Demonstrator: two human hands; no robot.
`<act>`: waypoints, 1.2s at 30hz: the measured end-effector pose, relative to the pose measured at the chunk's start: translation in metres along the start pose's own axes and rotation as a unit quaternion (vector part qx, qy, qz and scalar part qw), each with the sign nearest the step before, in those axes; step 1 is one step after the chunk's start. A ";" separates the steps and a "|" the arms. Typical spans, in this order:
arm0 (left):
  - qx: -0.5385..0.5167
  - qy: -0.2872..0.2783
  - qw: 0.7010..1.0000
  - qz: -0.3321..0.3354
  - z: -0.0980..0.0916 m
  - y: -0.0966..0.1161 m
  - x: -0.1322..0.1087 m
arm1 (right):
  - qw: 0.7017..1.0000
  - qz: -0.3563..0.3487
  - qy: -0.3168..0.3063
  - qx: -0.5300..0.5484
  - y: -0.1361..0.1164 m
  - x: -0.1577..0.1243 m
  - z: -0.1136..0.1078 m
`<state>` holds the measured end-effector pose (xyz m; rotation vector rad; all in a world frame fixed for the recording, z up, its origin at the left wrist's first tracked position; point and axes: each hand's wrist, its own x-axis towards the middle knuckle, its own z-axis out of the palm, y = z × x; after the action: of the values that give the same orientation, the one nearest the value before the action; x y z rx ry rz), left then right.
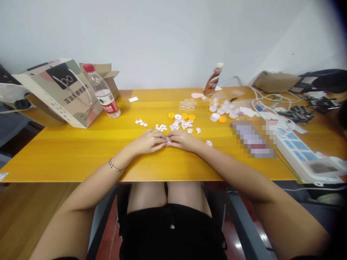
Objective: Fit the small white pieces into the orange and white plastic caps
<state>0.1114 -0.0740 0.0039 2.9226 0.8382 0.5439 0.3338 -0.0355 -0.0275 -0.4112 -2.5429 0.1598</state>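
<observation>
My left hand (149, 142) and my right hand (183, 140) meet over the yellow table (157, 166), fingertips pinched together. Between them is a small clear plastic piece (168, 142), mostly covered by the fingers. Just beyond the hands lie several small white round pieces (161, 127) and a spread of white perforated discs (177, 125). One such disc (209, 143) sits apart, beside my right forearm. Behind these is a row of orange and white caps (184, 116), with clear cups (187, 104) further back. More small white pieces (141, 122) rest to the left.
A red-capped water bottle (104, 94) and a paper bag (65, 95) stand at the left. At the back is a brown drink bottle (213, 80). Clear containers (225, 108), cables (265, 97), a pixelated object (253, 139) and a white power strip (298, 153) occupy the right.
</observation>
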 end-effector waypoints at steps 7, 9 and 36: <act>0.028 -0.013 0.999 -0.019 0.001 0.006 0.001 | 0.992 -0.008 -0.058 -0.109 -0.011 0.002 -0.001; 0.023 -0.005 0.999 -0.036 0.003 0.007 0.003 | 0.991 -0.008 -0.061 -0.116 -0.014 0.003 -0.002; -0.037 0.175 0.971 -0.160 0.003 0.006 0.011 | 0.864 0.285 0.119 0.399 -0.022 0.016 0.008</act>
<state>0.1244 -0.0728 0.0053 2.5820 1.2630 1.0471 0.3113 -0.0515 -0.0215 -0.7573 -1.8179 1.2401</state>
